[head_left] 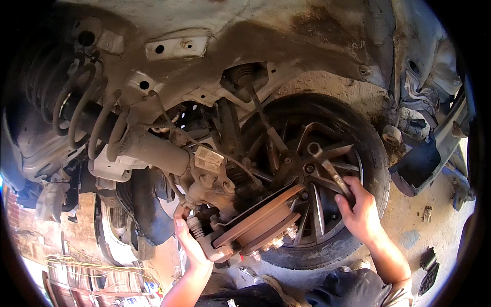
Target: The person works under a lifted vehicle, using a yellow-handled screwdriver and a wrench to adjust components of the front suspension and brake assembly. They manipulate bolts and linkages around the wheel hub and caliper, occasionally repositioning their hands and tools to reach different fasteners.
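Note:
My right hand (362, 211) grips a combination wrench (332, 171) by its lower end. The wrench's ring end points up and away, over the spokes of a wheel lying on the floor. At the left of the rusty brake disc (266, 217), my left hand (192, 243) is wrapped round the brake caliper (215, 248); its fingertips are partly hidden behind the metal. Above the caliper stands the steering knuckle (209, 192), bolted to the shock strut (158, 151) with its coil spring (82, 112). Wheel studs show on the disc's hub.
The alloy wheel with its tyre (376, 169) lies below the hub. A steering tie rod (266, 117) crosses above it. The wheel-arch metal (286, 36) hangs overhead. Loose dark plastic trim (424, 153) is at the right, and a dark flat piece (428, 268) lies on the floor.

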